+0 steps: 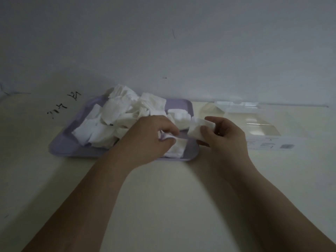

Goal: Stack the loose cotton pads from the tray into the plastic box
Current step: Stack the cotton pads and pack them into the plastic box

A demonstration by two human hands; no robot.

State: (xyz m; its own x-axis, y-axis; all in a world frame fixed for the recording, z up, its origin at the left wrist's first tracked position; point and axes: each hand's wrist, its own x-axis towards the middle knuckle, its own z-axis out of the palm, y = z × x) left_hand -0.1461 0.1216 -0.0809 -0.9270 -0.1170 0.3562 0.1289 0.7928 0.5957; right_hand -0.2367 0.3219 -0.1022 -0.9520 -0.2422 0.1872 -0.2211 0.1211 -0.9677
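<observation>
A pale cream counter with a smooth, matte surface carries a lilac tray, which is a shallow rectangle with rounded corners and a low rim. In the tray lies a loose heap of white cotton pads; they are soft, square or rectangular, slightly fibrous, and they lie crumpled and overlapping, mostly in the left and far part of the tray. A few flatter pads lie at the near right corner of the tray. The left hand is over the right part of the tray, with its fingers curled together and pinched on the edge of a pad just above those flatter ones. The right hand is just to the right of the tray, near its right rim, and its thumb and fingers are closed on a small stack of pads, which is held tilted above the counter. To the right of this hand, well apart from the heap, the box of clear plastic lies on the counter against the wall; its walls are thin and glossy, and a white label is on its near side. Whether pads are inside the box I cannot tell. Some black marks are written on the counter to the left of the tray.
</observation>
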